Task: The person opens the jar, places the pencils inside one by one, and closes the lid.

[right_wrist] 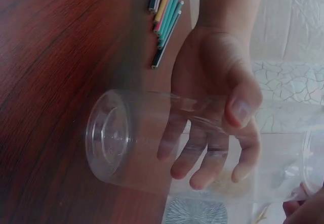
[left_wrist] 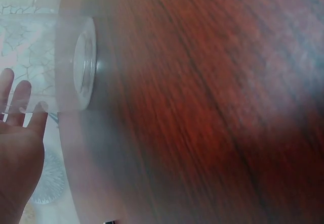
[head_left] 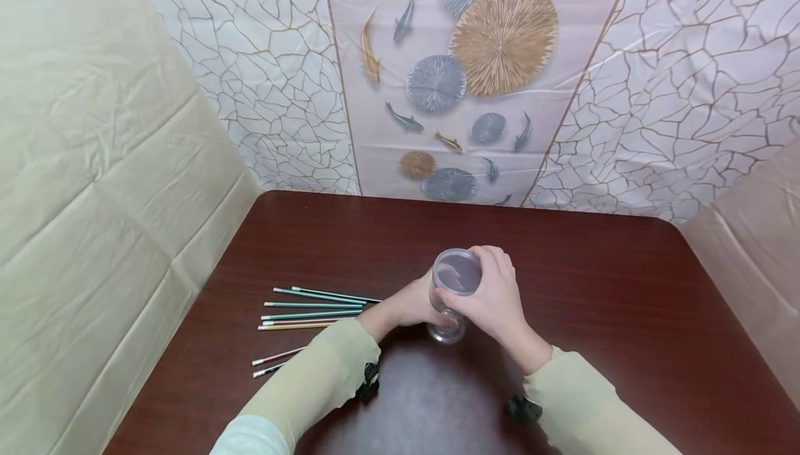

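A clear plastic jar (head_left: 446, 335) stands upright between both hands, its base close over the brown table. My left hand (head_left: 412, 302) is wrapped around the side of the jar; through the clear wall in the right wrist view, the curled fingers (right_wrist: 195, 168) of that hand show. From above right, my right hand (head_left: 496, 295) grips the round rim at the top, thumb on the near side and fingers over the far side. Only a small part of this right hand (right_wrist: 306, 211) appears in the right wrist view. I cannot tell whether a lid is on the jar.
Several pencils (head_left: 312, 305) in green, yellow and dark colours lie on the table (head_left: 625, 316) left of the jar, partly hidden by the left forearm. Patterned cloth (head_left: 300, 80) hangs behind the far edge, and beige cloth (head_left: 125, 163) lines the left side.
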A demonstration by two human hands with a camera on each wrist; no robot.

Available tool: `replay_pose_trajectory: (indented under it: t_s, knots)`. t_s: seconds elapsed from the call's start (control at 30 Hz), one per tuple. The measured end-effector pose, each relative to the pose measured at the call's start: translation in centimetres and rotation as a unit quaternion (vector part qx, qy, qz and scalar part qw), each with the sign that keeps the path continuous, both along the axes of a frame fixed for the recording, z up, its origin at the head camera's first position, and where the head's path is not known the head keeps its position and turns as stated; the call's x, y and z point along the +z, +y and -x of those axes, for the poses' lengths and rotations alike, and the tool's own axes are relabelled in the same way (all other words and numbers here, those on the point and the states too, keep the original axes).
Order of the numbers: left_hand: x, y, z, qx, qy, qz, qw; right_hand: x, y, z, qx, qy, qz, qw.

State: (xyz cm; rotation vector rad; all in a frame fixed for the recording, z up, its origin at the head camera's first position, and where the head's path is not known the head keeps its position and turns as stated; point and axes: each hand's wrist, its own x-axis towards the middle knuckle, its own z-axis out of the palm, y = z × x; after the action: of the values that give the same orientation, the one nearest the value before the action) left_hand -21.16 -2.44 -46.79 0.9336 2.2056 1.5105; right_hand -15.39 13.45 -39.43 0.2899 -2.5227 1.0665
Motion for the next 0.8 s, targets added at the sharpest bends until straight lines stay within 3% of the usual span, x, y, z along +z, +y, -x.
replay_pose_trajectory:
  t_s: [0.27,0.43,0.5,0.57,0.7,0.8]
  knots:
    - [0.0,-0.1,0.7,-0.046,0.000,-0.006,0.9989,-0.2,0.8,0.7,0.048,-0.015,0.007,0.9987]
    - [-0.2,-0.3,1.1,-0.071,-0.018,-0.004,0.9973,-0.1,1.8,1.6,0.120,-0.016,0.013,0.9926]
    - [-0.1,-0.3,1.2,-0.083,-0.023,-0.003,0.9963,-0.1,2.3,2.1,0.163,-0.014,0.011,0.9864]
    - [0.9,-0.5,0.9,-0.093,-0.031,0.002,0.9951,0.1,2.7,2.9,0.214,-0.012,0.001,0.9768]
    - [1.0,-0.6,0.8,-0.097,-0.043,0.018,0.9942,0.5,3.4,4.3,0.301,-0.023,-0.036,0.9525]
    - [0.4,-0.4,1.4,-0.088,-0.026,0.031,0.9953,1.2,4.1,5.0,0.331,-0.038,-0.051,0.9414]
